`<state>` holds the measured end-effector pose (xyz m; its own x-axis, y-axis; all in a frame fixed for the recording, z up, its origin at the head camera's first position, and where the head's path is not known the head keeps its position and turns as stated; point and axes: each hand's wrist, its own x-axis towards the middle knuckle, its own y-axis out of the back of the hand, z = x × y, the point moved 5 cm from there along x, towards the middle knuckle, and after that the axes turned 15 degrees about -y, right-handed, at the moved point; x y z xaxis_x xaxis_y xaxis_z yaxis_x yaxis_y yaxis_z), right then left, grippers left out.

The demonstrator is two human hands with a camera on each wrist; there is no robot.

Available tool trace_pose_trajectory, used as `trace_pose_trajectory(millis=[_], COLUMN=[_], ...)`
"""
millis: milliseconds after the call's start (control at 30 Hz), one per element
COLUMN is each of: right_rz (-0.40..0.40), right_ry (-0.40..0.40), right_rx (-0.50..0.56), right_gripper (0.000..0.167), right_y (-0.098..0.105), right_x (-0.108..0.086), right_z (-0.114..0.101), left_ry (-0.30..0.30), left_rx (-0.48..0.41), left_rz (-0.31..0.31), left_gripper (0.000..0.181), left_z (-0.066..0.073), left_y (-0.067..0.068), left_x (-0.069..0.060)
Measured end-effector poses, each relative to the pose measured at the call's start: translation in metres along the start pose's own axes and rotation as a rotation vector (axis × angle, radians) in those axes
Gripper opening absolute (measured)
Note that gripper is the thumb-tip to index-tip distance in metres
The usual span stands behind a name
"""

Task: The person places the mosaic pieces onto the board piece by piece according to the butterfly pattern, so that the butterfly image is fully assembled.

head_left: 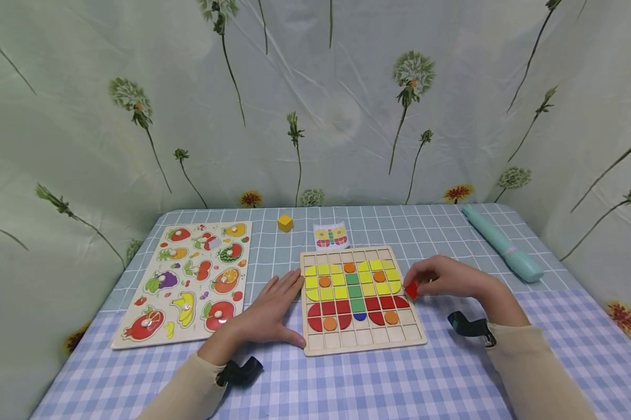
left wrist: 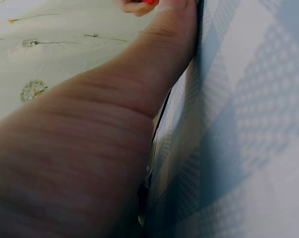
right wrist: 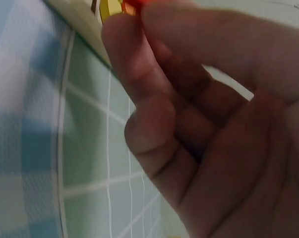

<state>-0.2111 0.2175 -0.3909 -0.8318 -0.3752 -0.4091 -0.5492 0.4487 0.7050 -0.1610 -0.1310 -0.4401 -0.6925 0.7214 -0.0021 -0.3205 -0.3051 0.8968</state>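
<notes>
A wooden grid board (head_left: 368, 349) lies on the table with flat yellow, red, green, orange and blue pieces set in a butterfly pattern. Along its left edge my left hand (head_left: 269, 312) rests, fingers stretched out and thumb at the lower left corner. Between thumb and fingertips my right hand (head_left: 446, 277) pinches a small red piece (head_left: 411, 290) over the board's right edge. In the right wrist view, the fingers cover most of that red piece (right wrist: 133, 4). The left wrist view shows mainly the left thumb (left wrist: 159, 54) beside the checked cloth.
A small card (head_left: 323, 233) printed with a butterfly lies behind the board, and a yellow cube (head_left: 285, 223) sits further left. At the left is a fruit puzzle board (head_left: 181, 335) with knobs. A teal cylindrical case (head_left: 504, 246) lies at the back right.
</notes>
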Motion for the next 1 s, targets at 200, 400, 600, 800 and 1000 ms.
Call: trace_pose_trajectory(millis=[200, 400, 600, 800, 1000], right_rz=[-0.121, -0.189, -0.196, -0.175, -0.167], right_ry=[0.065, 0.068, 0.051, 0.016, 0.015], right_rx=[-0.021, -0.018, -0.023, -0.041, -0.044], right_gripper=[0.016, 0.014, 0.015, 0.015, 0.016], right_y=[-0.012, -0.02, -0.024, -0.024, -0.024], right_x=[-0.002, -0.003, -0.001, 0.001, 0.001], right_z=[-0.011, -0.016, -0.016, -0.017, -0.014], left_ry=[0.0, 0.006, 0.005, 0.0, 0.003], left_rx=[-0.002, -0.001, -0.005, -0.003, -0.006], left_rz=[-0.003, -0.004, -0.006, -0.001, -0.008], left_gripper=[0.129, 0.129, 0.129, 0.128, 0.129], left_z=[0.001, 0.002, 0.002, 0.002, 0.002], left_y=[0.0, 0.001, 0.001, 0.002, 0.002], left_x=[0.0, 0.0, 0.0, 0.001, 0.001])
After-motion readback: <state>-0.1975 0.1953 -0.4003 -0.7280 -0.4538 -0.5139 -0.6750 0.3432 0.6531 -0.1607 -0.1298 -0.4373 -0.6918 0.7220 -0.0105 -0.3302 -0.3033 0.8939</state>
